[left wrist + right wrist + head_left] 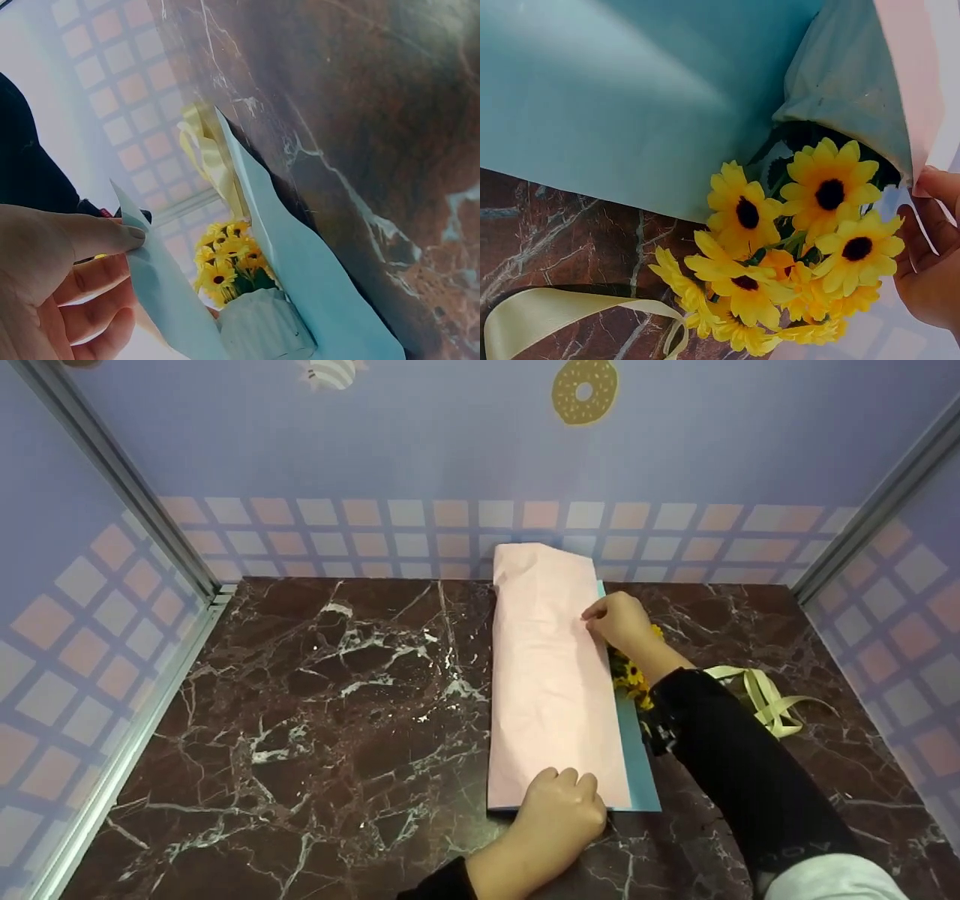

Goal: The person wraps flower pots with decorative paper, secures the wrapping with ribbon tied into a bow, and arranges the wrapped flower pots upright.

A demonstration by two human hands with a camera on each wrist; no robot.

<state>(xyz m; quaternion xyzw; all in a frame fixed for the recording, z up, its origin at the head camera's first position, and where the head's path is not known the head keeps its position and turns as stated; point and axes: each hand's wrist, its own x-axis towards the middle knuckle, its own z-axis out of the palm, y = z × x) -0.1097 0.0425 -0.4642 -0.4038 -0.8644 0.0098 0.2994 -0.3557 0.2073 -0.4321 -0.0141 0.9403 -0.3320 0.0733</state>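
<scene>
A sheet of wrapping paper [551, 675], pink on one face and light blue on the other, is folded over a bunch of yellow flowers [802, 255]. In the left wrist view, my left hand [67, 281] pinches the near edge of the folded-over layer between thumb and fingers. Farther up, my right hand [622, 622] pinches the same layer at its right edge. A whitish wrap [844, 82] surrounds the flowers' lower part, inside the fold. The blooms poke out on the right, partly hidden by my right arm in the head view.
A pale yellow ribbon [772, 705] lies loosely looped right of the flowers, partly behind my right sleeve. Underneath is a dark marbled tabletop [300, 735]. A checked back wall [405, 532] stands at the paper's far end, with side walls left and right.
</scene>
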